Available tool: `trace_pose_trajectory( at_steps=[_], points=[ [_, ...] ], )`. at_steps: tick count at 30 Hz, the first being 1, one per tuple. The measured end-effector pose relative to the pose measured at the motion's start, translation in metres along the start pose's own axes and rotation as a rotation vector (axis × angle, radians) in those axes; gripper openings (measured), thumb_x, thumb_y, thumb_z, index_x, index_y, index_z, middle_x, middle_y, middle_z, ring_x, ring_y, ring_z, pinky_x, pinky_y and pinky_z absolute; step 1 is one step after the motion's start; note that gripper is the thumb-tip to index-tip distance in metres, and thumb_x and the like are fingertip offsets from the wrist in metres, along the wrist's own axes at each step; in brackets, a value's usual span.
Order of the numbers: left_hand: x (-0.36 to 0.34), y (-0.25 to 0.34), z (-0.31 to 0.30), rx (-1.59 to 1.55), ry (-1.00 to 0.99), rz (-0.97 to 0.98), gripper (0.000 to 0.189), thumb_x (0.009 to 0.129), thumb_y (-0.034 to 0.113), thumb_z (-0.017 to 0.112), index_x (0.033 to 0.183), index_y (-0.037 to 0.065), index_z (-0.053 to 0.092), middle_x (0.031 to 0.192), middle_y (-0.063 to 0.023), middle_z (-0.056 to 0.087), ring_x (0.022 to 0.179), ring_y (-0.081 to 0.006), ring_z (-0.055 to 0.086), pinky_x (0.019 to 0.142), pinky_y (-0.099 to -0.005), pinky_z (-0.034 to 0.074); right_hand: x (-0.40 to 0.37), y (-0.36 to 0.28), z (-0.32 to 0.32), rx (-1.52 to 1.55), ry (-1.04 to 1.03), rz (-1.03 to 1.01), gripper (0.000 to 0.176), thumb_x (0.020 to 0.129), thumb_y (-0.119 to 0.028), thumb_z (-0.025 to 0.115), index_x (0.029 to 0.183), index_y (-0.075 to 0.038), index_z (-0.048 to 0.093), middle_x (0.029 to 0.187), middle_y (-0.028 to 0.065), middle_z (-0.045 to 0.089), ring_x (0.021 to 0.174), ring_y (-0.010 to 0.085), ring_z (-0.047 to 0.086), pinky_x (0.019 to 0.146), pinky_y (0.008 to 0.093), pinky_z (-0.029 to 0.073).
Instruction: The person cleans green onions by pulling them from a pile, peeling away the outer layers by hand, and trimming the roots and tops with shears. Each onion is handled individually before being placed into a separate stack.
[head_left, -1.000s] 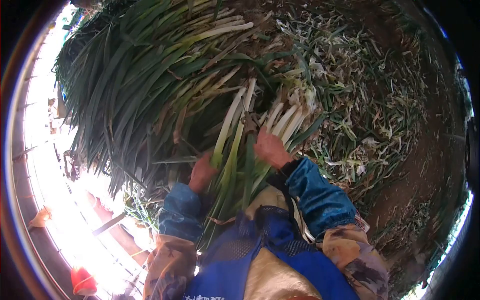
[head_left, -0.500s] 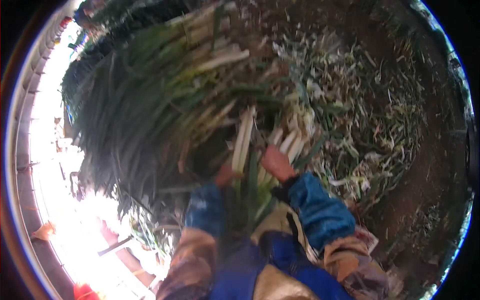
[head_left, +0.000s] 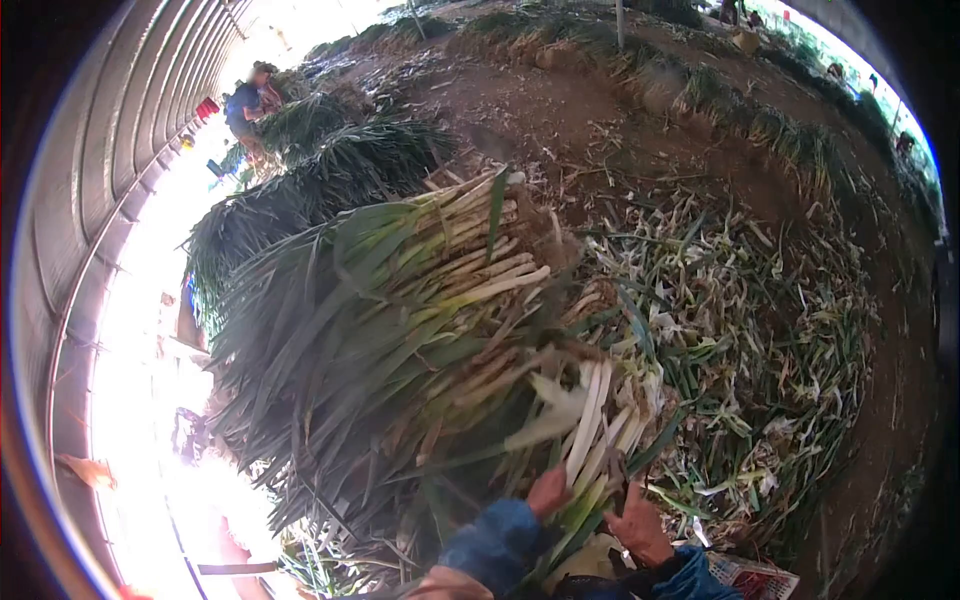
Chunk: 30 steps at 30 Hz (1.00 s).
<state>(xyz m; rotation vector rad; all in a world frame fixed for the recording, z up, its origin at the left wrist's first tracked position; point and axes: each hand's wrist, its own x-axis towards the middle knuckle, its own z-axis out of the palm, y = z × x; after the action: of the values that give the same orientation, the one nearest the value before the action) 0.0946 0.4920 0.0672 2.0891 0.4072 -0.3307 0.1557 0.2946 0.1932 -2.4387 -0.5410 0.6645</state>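
The left hand [head_left: 548, 492] was curled beside pale stalks [head_left: 592, 410], the right hand [head_left: 640, 528] bent at their other side; neither grip could be told. These looked stripped, but a large untrimmed heap [head_left: 330, 330] lay beyond the left hand, leaf scraps [head_left: 740, 350] beyond the right.

Grips pale stalks [head_left: 590, 425] with left hand [head_left: 549, 492] at their lower green part; shows right hand [head_left: 640, 527] just beside, with a small dark item [head_left: 617, 468], too unclear to identify, near its fingers. Shows a large leek heap [head_left: 330, 330] to the left, scattered trimmings [head_left: 745, 375] to the right on brown soil [head_left: 540, 110], part of a crate [head_left: 762, 580] beside the blue right sleeve [head_left: 698, 577], and, at upper left, a person [head_left: 243, 105] near a ribbed wall [head_left: 120, 120].
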Motion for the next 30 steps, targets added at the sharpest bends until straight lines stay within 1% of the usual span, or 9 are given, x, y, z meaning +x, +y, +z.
trace_pose_trajectory(
  at_steps=[6,10,14,19,23,25,26,29,30],
  points=[
    [-0.041,-0.030,0.018,0.016,0.026,-0.077,0.042,0.070,0.020,0.062,0.105,0.002,0.046,0.086,-0.0242,0.059,0.084,-0.0433,0.057,0.070,-0.0518,0.045,0.027,0.047,0.035,-0.124,-0.295,0.010,0.052,0.076,-0.033,0.059,0.107,0.004,0.038,0.079,0.0298,0.057,0.075,0.0464,0.056,0.061,0.0512,0.045],
    [-0.036,-0.044,0.036,0.119,-0.027,-0.134,0.036,0.072,0.020,0.061,0.100,0.003,0.045,0.086,-0.0234,0.060,0.082,-0.0425,0.057,0.069,-0.0521,0.045,0.030,0.001,0.031,-0.032,-0.137,-0.162,0.047,0.077,-0.028,0.057,0.107,0.004,0.041,0.087,0.0293,0.058,0.083,0.0443,0.057,0.068,0.0476,0.047],
    [-0.026,-0.057,0.066,0.038,0.073,-0.126,0.029,0.073,0.016,0.057,0.095,0.003,0.045,0.083,-0.0239,0.059,0.078,-0.0420,0.058,0.066,-0.0523,0.045,0.069,0.036,0.033,-0.154,-0.092,0.010,0.043,0.076,-0.025,0.057,0.105,0.004,0.043,0.080,0.0270,0.059,0.078,0.0445,0.058,0.068,0.0504,0.047],
    [-0.034,-0.001,0.030,0.125,0.053,-0.193,0.030,0.073,0.017,0.056,0.097,0.002,0.045,0.083,-0.0252,0.059,0.076,-0.0426,0.059,0.065,-0.0522,0.045,0.057,-0.011,0.029,-0.160,-0.258,-0.047,0.050,0.075,-0.029,0.058,0.107,0.004,0.038,0.074,0.0275,0.059,0.072,0.0448,0.058,0.063,0.0506,0.047],
    [-0.037,0.018,0.002,0.052,-0.119,-0.263,0.033,0.074,0.022,0.058,0.099,0.002,0.050,0.089,-0.0261,0.059,0.085,-0.0412,0.057,0.070,-0.0510,0.044,0.091,0.051,0.039,-0.252,-0.165,0.118,0.053,0.075,-0.029,0.058,0.108,0.006,0.038,0.073,0.0285,0.058,0.070,0.0455,0.057,0.062,0.0493,0.045],
    [-0.030,-0.008,-0.018,-0.036,-0.125,-0.235,0.035,0.072,0.028,0.061,0.096,0.003,0.056,0.094,-0.0252,0.057,0.090,-0.0390,0.055,0.075,-0.0485,0.044,0.088,0.087,0.033,-0.198,-0.102,-0.028,0.053,0.074,-0.028,0.059,0.107,0.007,0.039,0.072,0.0288,0.057,0.070,0.0455,0.056,0.061,0.0482,0.045],
    [-0.022,-0.027,-0.042,-0.146,-0.006,-0.095,0.038,0.068,0.032,0.064,0.094,0.005,0.060,0.096,-0.0231,0.057,0.091,-0.0374,0.053,0.077,-0.0457,0.044,0.085,0.098,0.029,-0.174,-0.068,-0.100,0.052,0.074,-0.028,0.059,0.107,0.007,0.039,0.072,0.0289,0.057,0.070,0.0455,0.056,0.061,0.0476,0.045],
    [-0.025,-0.062,-0.151,0.561,0.731,-0.019,0.042,0.070,0.028,0.060,0.107,0.008,0.058,0.103,-0.0191,0.055,0.098,-0.0344,0.051,0.082,-0.0454,0.042,0.056,0.076,0.018,-0.178,-0.144,0.105,0.051,0.072,-0.027,0.061,0.104,0.008,0.041,0.073,0.0296,0.057,0.071,0.0469,0.055,0.062,0.0482,0.044],
    [-0.033,-0.077,-0.190,0.799,0.556,-0.182,0.051,0.068,0.027,0.063,0.115,0.009,0.054,0.106,-0.0181,0.054,0.104,-0.0349,0.048,0.084,-0.0462,0.041,0.051,0.076,0.022,-0.195,-0.156,0.154,0.050,0.072,-0.025,0.060,0.103,0.009,0.041,0.074,0.0300,0.056,0.074,0.0476,0.055,0.063,0.0487,0.044]
  ],
)
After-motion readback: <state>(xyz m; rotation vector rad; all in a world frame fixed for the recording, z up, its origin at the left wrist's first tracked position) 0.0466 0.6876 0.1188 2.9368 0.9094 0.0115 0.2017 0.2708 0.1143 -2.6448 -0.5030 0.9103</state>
